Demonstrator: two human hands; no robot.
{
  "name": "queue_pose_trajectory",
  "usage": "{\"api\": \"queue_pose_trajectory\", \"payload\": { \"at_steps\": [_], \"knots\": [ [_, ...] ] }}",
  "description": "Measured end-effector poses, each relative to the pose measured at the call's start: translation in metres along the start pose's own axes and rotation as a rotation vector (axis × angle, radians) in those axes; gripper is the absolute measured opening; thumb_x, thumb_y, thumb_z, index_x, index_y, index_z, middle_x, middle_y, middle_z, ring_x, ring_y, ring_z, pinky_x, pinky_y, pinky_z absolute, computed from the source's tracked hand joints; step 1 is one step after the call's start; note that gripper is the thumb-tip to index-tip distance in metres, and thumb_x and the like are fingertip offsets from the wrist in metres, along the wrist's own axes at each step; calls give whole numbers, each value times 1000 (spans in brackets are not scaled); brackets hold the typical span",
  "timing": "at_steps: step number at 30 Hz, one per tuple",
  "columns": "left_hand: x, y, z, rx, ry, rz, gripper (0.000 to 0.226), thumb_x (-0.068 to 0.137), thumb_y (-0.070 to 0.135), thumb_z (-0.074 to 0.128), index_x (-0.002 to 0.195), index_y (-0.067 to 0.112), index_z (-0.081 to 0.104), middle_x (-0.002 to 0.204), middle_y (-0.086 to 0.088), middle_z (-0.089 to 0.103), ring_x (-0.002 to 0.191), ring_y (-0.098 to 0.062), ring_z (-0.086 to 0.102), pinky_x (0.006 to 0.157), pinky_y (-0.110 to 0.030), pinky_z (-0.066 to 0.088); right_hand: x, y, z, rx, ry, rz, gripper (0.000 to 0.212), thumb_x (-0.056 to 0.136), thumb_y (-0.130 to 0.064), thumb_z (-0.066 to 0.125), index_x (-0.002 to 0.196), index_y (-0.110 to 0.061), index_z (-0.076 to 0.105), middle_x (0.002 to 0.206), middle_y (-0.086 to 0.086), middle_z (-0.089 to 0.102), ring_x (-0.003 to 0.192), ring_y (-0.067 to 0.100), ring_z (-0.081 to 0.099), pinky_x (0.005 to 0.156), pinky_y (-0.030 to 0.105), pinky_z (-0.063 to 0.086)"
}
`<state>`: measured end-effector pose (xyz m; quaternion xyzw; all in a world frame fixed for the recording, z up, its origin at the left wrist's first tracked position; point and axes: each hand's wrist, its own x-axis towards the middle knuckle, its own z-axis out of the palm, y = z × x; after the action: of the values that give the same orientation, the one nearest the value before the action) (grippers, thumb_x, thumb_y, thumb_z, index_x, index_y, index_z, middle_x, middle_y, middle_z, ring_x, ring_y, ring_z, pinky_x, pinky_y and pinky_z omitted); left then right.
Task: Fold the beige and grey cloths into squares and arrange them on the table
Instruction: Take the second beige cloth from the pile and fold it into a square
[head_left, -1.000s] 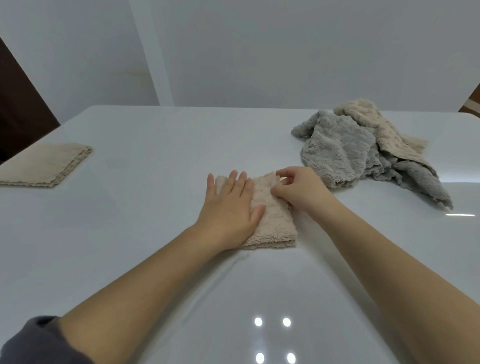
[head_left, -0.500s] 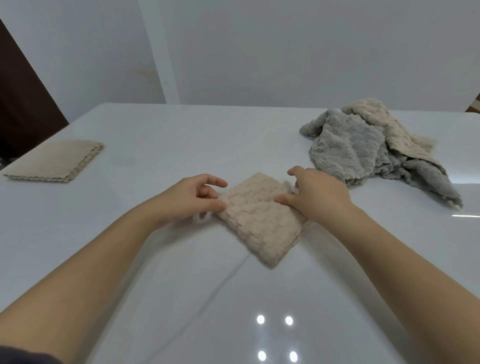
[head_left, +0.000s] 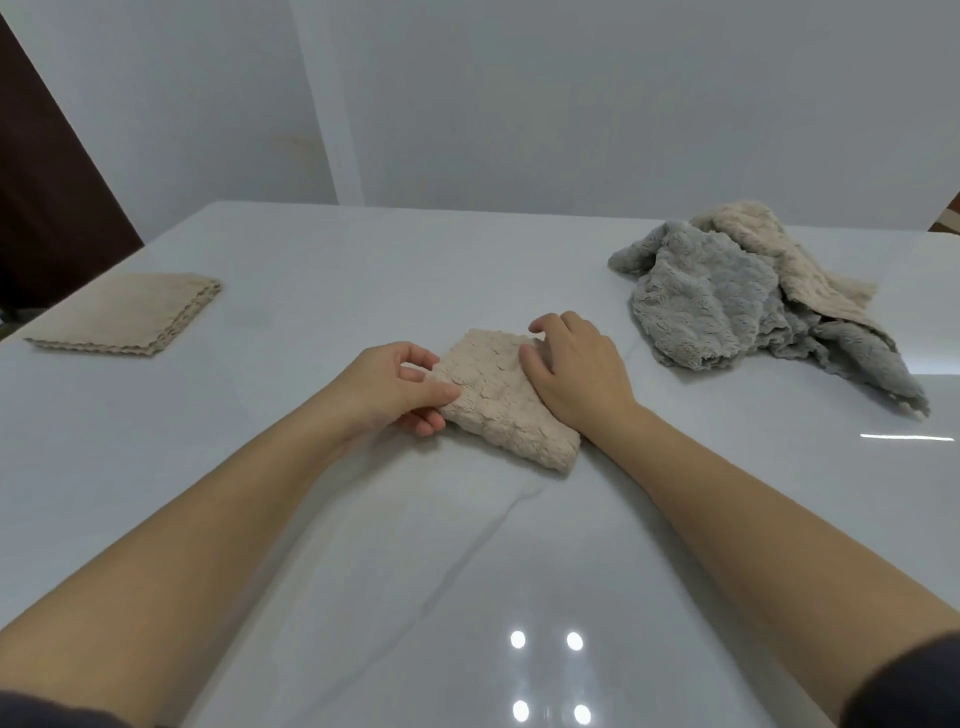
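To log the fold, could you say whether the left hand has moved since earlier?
Yes: the left hand shifted left, from atop the beige cloth to its left edge, nearer the folded stack.

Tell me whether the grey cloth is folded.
Not folded: the grey cloth lies crumpled in a loose heap, with a beige cloth draped over it.
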<state>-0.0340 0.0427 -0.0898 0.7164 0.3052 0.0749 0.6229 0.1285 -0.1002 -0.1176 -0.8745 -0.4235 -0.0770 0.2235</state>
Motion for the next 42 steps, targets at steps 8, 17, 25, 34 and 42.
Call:
{"api": "queue_pose_trajectory", "payload": {
  "at_steps": [8,17,25,34,42],
  "knots": [
    [-6,7,-7,-7,-72,-218,19,86,14,72,100,6,61,72,-6,61,45,-8,60,40,-17,49,28,-14,-1,-35,-196,-135,47,103,-37,31,143,-14,39,148,3,41,139,20,33,118,45,11],
    [-6,18,-9,142,-262,-256,13,87,20,68,95,11,63,68,2,64,41,-8,53,37,-17,41,20,-9,12,-94,-388,-108,60,103,-45,18,153,-12,18,161,3,15,150,21,2,119,53,4],
    [-6,17,-14,273,-486,84,34,84,14,70,116,23,62,84,5,65,51,-18,45,45,-21,40,20,-7,15,-116,-384,-102,61,103,-47,16,154,-14,16,162,1,13,150,20,3,119,53,3],
    [-4,2,-15,173,-430,-5,27,66,28,80,78,16,59,60,3,35,45,-9,27,40,-21,29,20,-7,17,-94,-363,-95,58,102,-46,19,152,-16,23,162,0,17,150,19,7,118,54,4],
    [-10,-6,-29,87,-352,-4,36,62,29,83,70,17,50,54,2,36,37,-10,28,37,-21,33,18,-9,16,-95,-364,-98,57,103,-45,19,152,-16,23,161,0,17,150,18,7,119,54,4]
  ]
}}
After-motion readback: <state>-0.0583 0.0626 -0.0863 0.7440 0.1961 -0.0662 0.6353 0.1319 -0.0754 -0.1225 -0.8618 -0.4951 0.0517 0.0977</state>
